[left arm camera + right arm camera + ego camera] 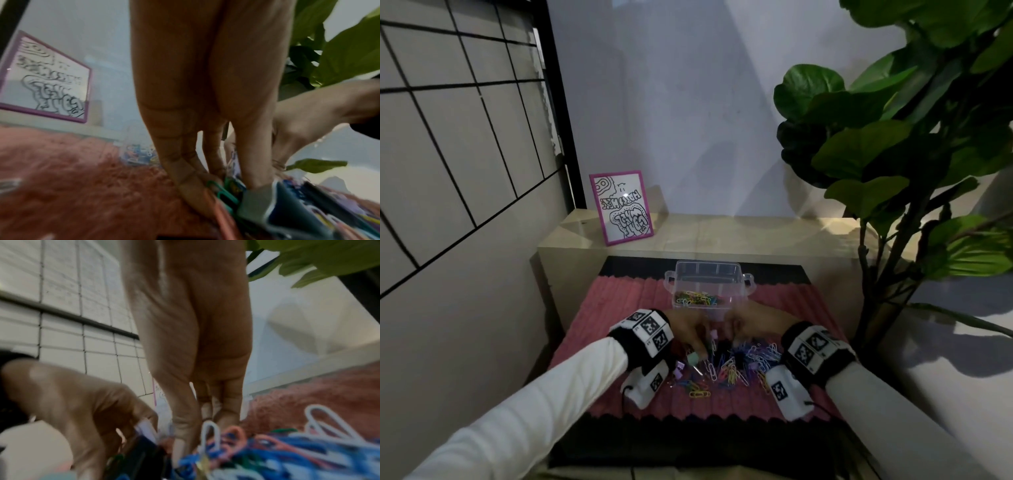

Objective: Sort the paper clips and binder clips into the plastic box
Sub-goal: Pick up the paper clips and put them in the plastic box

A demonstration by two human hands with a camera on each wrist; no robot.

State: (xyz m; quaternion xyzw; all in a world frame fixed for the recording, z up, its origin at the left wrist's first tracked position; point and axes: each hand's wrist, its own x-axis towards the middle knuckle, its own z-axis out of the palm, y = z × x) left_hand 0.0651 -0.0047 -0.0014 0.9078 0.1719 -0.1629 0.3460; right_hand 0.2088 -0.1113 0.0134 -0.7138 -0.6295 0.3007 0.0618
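Observation:
A mixed pile of coloured paper clips and binder clips (732,366) lies on the pink mat (602,325). Behind it stands the clear plastic box (736,284), with paper clips (697,298) in its near compartment. Both hands reach down into the pile. My left hand (698,346) (226,186) pinches green paper clips (224,194) between thumb and fingers, beside a grey binder clip (259,203). My right hand (736,337) (203,423) points its thumb and fingers into the clips, tips close together behind a white paper clip (209,431). Blur hides whether it holds any.
A mint binder clip (693,358) lies below the left fingers. A pink-framed drawing (621,207) leans on the pale shelf (722,236) behind the box. A large leafy plant (911,137) overhangs the right side. A tiled wall closes the left.

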